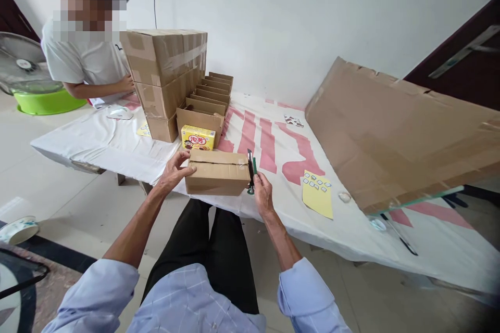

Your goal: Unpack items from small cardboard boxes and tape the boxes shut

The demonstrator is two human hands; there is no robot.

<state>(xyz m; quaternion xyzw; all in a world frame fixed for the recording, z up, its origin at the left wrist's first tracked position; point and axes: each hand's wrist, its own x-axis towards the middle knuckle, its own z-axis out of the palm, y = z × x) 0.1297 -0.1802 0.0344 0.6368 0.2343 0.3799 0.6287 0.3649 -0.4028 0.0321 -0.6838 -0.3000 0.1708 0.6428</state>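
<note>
Nearest of all, two rolled-up blue sleeves (94, 291) are seen reaching forward; by the left hand (172, 171) a small brown carton (219, 177) is gripped at its left end, thumb pressed on top, fingers curled at the end; by the right hand (263, 193) a black and green tool (250, 164) is clasped, held upright right against the carton's right end; the carton itself is presented at the near edge of a cloth-covered table (344, 239), a seam showing along its top! Off to the right a yellow sheet (318, 203) is laid flat, topped by small pale pieces; just behind the carton a yellow printed box (197, 138) is stood, backed by a row of open cartons (200, 118); beside these, taped cartons (166, 73) are stacked three high; at far right a big cardboard panel (398, 135) is propped at a slant; beyond the stack a co-worker (80, 62) in white is glimpsed, with a fan (27, 65) placed behind.
</note>
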